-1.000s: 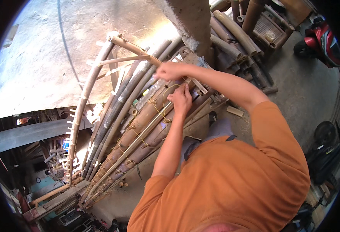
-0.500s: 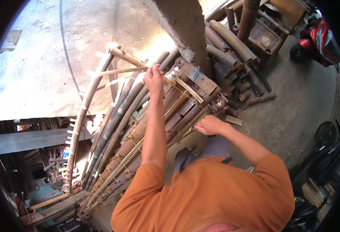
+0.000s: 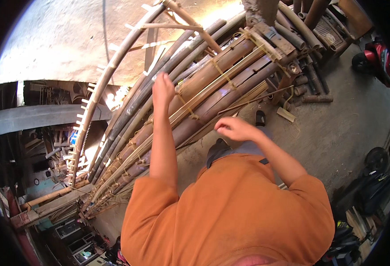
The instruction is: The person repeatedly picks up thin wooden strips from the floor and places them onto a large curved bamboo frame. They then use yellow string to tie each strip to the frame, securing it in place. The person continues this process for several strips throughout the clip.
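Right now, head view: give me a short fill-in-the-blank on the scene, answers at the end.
1. Comparing the right hand with the left hand, the one higher in the picture is the ____ hand.
2. The cord tied around the thick bamboo poles is ____ in colour.
3. The person's shirt is ____ in colour.
4. The vehicle near the picture's upper right edge has ____ body panels.

Missing words: left; yellow; orange; red.

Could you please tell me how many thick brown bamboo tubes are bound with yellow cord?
2: an upper tube and, beside it toward the orange shirt, a lower tube. The left forearm crosses before both; others may be hidden underneath.
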`<state>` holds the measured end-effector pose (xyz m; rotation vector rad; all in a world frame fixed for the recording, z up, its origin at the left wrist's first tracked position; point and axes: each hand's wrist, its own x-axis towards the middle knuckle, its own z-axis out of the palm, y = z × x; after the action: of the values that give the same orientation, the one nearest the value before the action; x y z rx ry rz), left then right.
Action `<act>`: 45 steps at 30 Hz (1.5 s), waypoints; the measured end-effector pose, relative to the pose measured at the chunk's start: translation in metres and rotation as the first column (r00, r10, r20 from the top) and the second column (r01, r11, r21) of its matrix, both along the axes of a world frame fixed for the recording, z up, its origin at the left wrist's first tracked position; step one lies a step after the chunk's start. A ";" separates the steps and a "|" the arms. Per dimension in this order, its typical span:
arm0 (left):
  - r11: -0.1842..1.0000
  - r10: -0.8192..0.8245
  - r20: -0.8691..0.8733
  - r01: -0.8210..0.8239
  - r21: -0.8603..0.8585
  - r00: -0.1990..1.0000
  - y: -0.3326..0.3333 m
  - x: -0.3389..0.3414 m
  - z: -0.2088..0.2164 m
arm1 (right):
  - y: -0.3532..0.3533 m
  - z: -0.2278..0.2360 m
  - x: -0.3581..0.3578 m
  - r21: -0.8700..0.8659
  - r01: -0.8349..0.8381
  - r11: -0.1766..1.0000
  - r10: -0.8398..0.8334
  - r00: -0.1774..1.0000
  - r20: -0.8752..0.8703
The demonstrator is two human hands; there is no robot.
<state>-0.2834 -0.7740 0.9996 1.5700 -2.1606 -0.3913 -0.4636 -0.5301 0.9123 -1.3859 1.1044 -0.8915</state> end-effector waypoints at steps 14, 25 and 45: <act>0.995 -0.092 -0.058 0.090 -0.036 0.994 0.104 0.065 -0.102 | -0.095 0.106 0.191 -0.162 0.539 0.827 -0.413 0.776 0.476; 0.961 -0.059 -0.134 0.093 0.261 0.989 0.106 0.059 -0.043 | -0.231 0.061 0.110 -0.125 -0.086 0.988 0.072 0.992 -0.107; 0.994 -0.041 -0.154 0.055 0.090 0.987 0.110 0.060 -0.066 | -0.164 0.042 0.077 -0.162 -0.013 0.987 -0.079 0.833 -0.548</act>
<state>-0.2231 -0.6644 0.9339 1.4876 -2.0935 -0.6164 -0.3862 -0.6941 0.9544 -1.8325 1.5209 -0.6177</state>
